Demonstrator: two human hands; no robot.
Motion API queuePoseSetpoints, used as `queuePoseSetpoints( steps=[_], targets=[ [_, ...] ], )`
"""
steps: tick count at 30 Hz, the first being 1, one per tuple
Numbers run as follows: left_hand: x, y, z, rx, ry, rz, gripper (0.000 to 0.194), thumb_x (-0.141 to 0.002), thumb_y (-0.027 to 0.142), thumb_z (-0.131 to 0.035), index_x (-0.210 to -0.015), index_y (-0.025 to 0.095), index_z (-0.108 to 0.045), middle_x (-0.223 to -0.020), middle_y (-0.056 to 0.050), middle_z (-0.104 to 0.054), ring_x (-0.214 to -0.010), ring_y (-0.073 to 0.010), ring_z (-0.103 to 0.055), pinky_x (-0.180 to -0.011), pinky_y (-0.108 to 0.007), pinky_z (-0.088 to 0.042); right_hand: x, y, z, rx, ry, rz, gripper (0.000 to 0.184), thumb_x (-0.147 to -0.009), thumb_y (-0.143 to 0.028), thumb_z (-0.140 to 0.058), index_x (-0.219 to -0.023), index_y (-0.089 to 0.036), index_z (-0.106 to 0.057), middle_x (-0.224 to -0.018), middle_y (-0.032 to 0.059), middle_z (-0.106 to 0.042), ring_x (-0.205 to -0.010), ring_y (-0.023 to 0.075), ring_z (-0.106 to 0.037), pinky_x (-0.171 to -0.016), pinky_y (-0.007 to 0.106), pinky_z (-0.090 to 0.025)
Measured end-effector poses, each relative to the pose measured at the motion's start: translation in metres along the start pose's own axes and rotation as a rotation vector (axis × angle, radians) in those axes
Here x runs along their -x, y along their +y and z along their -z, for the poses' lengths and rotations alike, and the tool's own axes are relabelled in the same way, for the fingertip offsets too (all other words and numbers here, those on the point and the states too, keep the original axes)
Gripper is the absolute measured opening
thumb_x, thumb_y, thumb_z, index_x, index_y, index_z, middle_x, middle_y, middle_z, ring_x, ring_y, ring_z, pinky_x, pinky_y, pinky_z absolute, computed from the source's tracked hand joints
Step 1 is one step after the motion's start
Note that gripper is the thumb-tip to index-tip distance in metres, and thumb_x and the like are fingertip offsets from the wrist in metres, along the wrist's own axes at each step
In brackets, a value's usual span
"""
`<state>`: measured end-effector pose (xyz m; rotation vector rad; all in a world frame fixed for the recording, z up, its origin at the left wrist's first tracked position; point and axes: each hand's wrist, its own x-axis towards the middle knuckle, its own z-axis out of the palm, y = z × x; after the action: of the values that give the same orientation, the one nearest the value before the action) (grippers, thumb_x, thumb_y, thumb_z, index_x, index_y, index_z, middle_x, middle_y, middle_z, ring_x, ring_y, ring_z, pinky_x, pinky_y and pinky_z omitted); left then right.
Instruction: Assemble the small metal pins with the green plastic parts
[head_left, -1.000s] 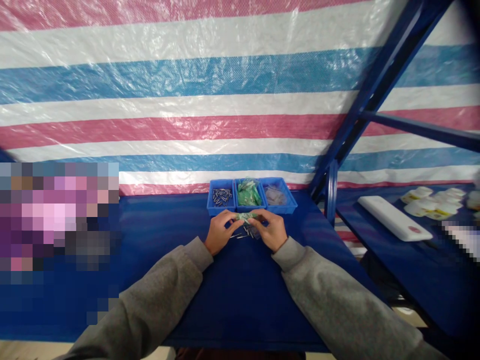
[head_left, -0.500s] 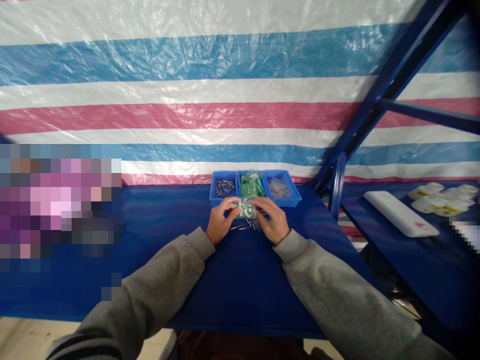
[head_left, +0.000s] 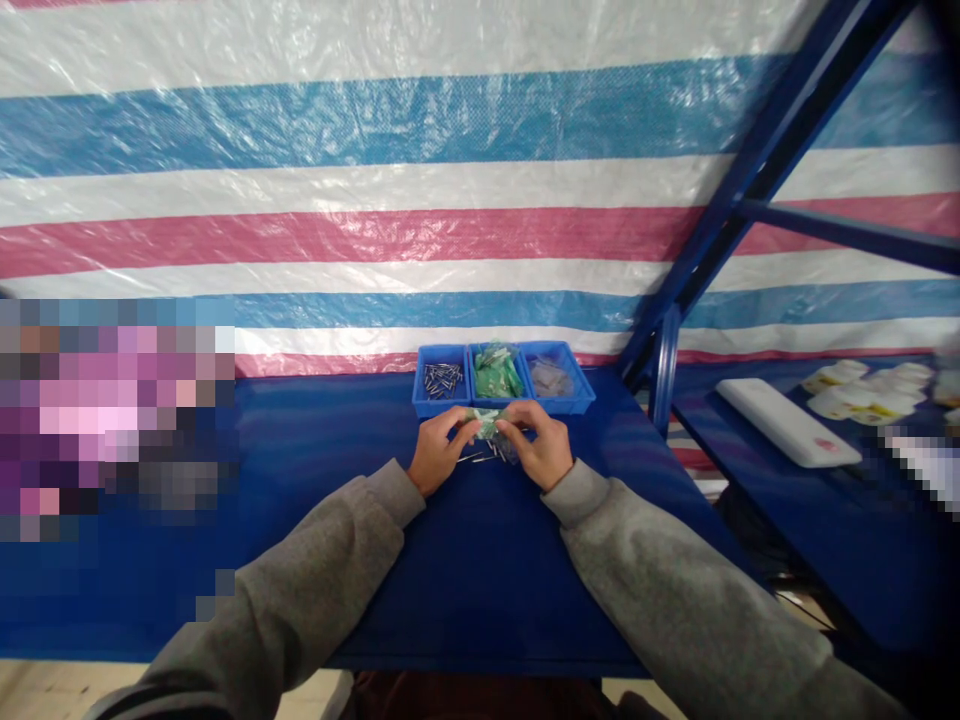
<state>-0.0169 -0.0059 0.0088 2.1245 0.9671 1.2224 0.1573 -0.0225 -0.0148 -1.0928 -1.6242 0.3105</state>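
Note:
A small clear plastic bag (head_left: pixel 487 423) with a greenish look is stretched between my two hands above the blue table. My left hand (head_left: pixel 435 450) pinches its left end between thumb and fingers. At the other end my right hand (head_left: pixel 546 447) grips it the same way. Under and just behind the fingers lie several loose metal screws (head_left: pixel 474 457), partly hidden. Beyond the hands stand three joined blue bins (head_left: pixel 441 408): screws (head_left: pixel 444 380) in the left one, green packets (head_left: pixel 496 376) in the middle, clear plastic bags (head_left: pixel 551 378) in the right.
A blue metal frame (head_left: pixel 664 370) rises right of the bins. On a second blue table (head_left: pixel 795 500) at the right are a long white case (head_left: pixel 787 422) and several white bottles (head_left: pixel 862 392). A pixelated area covers the left side. Striped sheeting (head_left: pixel 450 235) hangs behind.
The bag, earlier showing its metal contents, is now drawn narrower between the hands. My right fingers have closed onto its edge. The view has shifted slightly.

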Motion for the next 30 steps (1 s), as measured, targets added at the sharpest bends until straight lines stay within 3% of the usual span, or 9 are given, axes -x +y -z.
queuePoseSetpoints(
  steps=[4, 7, 10, 14, 20, 25, 27, 30],
  targets=[
    [0.003, -0.003, -0.003, 0.127, 0.04, 0.115, 0.027, -0.082, 0.029, -0.056, -0.104, 0.017, -0.045, -0.057, 0.006, -0.055, -0.05, -0.0085, -0.053, -0.057, -0.02, -0.042, 0.001, -0.002, 0.0, -0.049, -0.013, -0.02, 0.015, -0.084, -0.032, -0.052, -0.091, -0.02, -0.055, -0.07, 0.0005, -0.064, -0.06, 0.0137, -0.061, -0.062, 0.025, -0.051],
    [0.004, -0.006, -0.004, 0.209, 0.039, 0.13, 0.028, -0.083, 0.03, -0.054, -0.105, 0.017, -0.045, -0.059, 0.005, -0.056, -0.05, -0.0085, -0.054, -0.055, -0.02, -0.044, 0.0, -0.006, 0.005, -0.015, -0.11, 0.084, 0.021, -0.089, -0.026, -0.042, -0.093, -0.02, -0.061, -0.088, 0.004, -0.066, -0.079, 0.0162, -0.063, -0.075, 0.029, -0.051],
    [0.006, -0.007, -0.001, 0.211, 0.013, 0.087, 0.021, -0.086, 0.03, -0.049, -0.1, 0.015, -0.054, -0.078, -0.002, -0.063, -0.058, -0.0096, -0.058, -0.058, -0.022, -0.047, -0.002, -0.008, 0.008, -0.02, -0.148, 0.161, 0.027, -0.089, -0.022, -0.039, -0.102, -0.022, -0.062, -0.1, 0.0048, -0.065, -0.094, 0.0176, -0.061, -0.085, 0.032, -0.048],
    [0.006, -0.002, 0.006, 0.11, -0.069, -0.015, 0.027, -0.086, 0.023, -0.047, -0.108, 0.015, -0.058, -0.101, -0.008, -0.062, -0.075, -0.0143, -0.06, -0.075, -0.028, -0.048, -0.004, -0.005, 0.008, -0.013, -0.1, 0.151, 0.025, -0.086, -0.02, -0.046, -0.104, -0.023, -0.062, -0.101, 0.0056, -0.062, -0.096, 0.0184, -0.059, -0.085, 0.033, -0.049],
    [0.002, 0.003, 0.005, 0.019, -0.055, -0.082, 0.027, -0.084, 0.023, -0.05, -0.108, 0.017, -0.059, -0.103, -0.008, -0.063, -0.089, -0.0178, -0.058, -0.082, -0.03, -0.044, -0.005, 0.0, 0.006, -0.003, -0.016, 0.141, 0.013, -0.082, -0.026, -0.053, -0.087, -0.021, -0.064, -0.108, 0.0082, -0.055, -0.093, 0.0194, -0.058, -0.078, 0.033, -0.051],
    [0.0, 0.0, 0.001, -0.082, 0.038, -0.082, 0.019, -0.083, 0.031, -0.055, -0.081, 0.015, -0.065, -0.074, -0.004, -0.062, -0.07, -0.0143, -0.056, -0.069, -0.026, -0.045, -0.002, -0.002, 0.004, 0.062, -0.046, 0.067, 0.016, -0.086, -0.03, -0.048, -0.085, -0.02, -0.061, -0.081, 0.0041, -0.065, -0.074, 0.0163, -0.061, -0.071, 0.029, -0.05],
    [-0.001, -0.001, 0.001, -0.107, 0.061, -0.103, 0.02, -0.082, 0.032, -0.056, -0.075, 0.015, -0.063, -0.074, -0.004, -0.06, -0.072, -0.0148, -0.055, -0.069, -0.027, -0.044, 0.0, -0.003, 0.003, 0.084, -0.045, 0.044, 0.017, -0.086, -0.032, -0.048, -0.084, -0.02, -0.059, -0.073, 0.0026, -0.064, -0.065, 0.0149, -0.06, -0.066, 0.027, -0.049],
    [0.001, -0.002, 0.001, -0.093, 0.021, -0.067, 0.021, -0.086, 0.032, -0.05, -0.082, 0.015, -0.061, -0.079, -0.004, -0.062, -0.075, -0.0141, -0.057, -0.073, -0.026, -0.044, 0.001, -0.007, 0.002, 0.048, -0.028, 0.017, 0.016, -0.085, -0.034, -0.049, -0.091, -0.02, -0.056, -0.072, 0.0015, -0.064, -0.064, 0.0143, -0.06, -0.065, 0.025, -0.049]
  ],
)
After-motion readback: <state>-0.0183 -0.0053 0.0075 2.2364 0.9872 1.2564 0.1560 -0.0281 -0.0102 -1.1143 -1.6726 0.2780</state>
